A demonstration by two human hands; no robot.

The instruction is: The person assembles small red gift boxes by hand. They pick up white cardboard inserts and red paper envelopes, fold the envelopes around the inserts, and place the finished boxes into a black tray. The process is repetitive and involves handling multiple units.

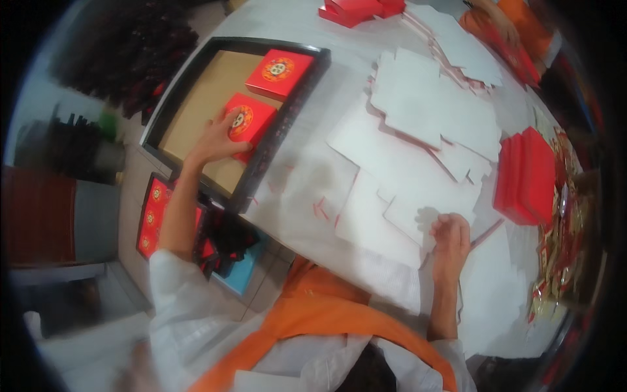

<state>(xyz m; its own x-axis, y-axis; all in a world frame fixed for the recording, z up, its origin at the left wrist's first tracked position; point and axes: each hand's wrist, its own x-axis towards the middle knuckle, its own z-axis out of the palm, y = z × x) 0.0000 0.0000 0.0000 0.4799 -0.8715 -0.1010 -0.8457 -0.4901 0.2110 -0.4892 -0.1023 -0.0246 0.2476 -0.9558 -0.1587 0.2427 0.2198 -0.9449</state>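
Floor at left: a lower tray point(151, 215) of red boxes sits beside a blue flat piece point(243, 274) on pale tiles; dark bundled goods fill the upper left corner, blurred.
Black tray: a shallow rectangular tray point(186, 85) with a dark rim and a brown cardboard-coloured bottom, lying at the table's left edge.
Far box: a square red box point(279, 73) with a round gold and white emblem on its lid, lying flat in the tray's upper right part.
Near box: a second red box point(248, 124) of the same kind, lying in the tray just below the far box, apart from it.
Left hand: the left hand point(215, 140) lies spread on the near box, fingers open over its left edge and lid, touching it rather than gripping it.
Table: a white cloth-covered table point(307, 215), wrinkled, with a few red scraps.
Card sheets: flat white die-cut cardboard blanks point(418, 111) with notched tabs, overlapping in loose stacks across the middle.
Right hand: the right hand point(449, 238) is curled into a loose fist on the edge of a white sheet; whether it pinches the sheet I cannot tell.
Red stack: a neat pile of smooth red folded boxes point(526, 176) at right.
Gold pieces: shiny red and gold wrappers point(555, 261) along the right rim.
Far end: more red boxes point(356, 10) and another person's orange sleeve point(516, 19).
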